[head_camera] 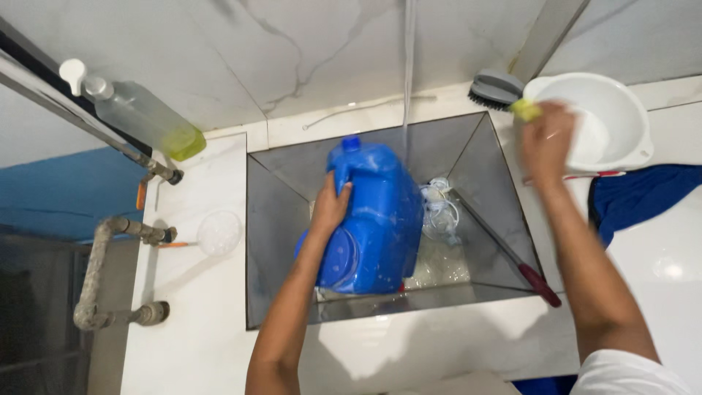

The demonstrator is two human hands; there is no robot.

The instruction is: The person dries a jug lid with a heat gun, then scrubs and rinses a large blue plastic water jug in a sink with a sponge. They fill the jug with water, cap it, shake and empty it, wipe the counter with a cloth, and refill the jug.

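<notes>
Blue plastic jug (pixel 376 219) sits clenched in your left hand (pixel 330 208); at two o'clock, your outstretched right hand (pixel 545 139) pinches a yellow sponge (pixel 525 110).

We had a single view, taken from a camera worn on the person's head. It looked steeply down, almost straight from above, onto a square steel sink (pixel 285 219) sunk in a white table (pixel 197 292). The camera sat close, at arm's length: both forearms entered from the bottom edge. The sink filled the centre of the picture, a marbled wall (pixel 292 51) ran along the top edge, and pipework (pixel 95 278) occupied the left margin. No second view overlapped it.
</notes>
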